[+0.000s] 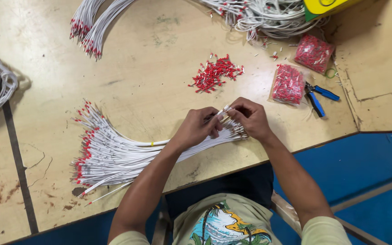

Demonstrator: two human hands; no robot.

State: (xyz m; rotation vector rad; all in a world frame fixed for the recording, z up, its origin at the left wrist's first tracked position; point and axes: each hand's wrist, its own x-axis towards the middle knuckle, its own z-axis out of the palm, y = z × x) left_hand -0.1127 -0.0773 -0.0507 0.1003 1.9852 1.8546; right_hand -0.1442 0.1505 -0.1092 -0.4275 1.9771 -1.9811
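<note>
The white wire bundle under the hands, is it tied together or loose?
Tied: a yellow tie cinches the white wire bundle mid-length, and its red-tipped ends fan out left.

Wire bundle [114,152] lies on table [150,63], left of both hands. Loose terminals [215,73] sit far of hands; two terminal bags [300,68] to their right, w/ pliers [319,96] just beside near bag.

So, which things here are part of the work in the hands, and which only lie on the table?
In use:
left hand
right hand
white wire bundle with red tips
loose red ferrules

Lying about:
blue-handled pliers
two bags of red ferrules
other wire bundles
yellow box
</note>
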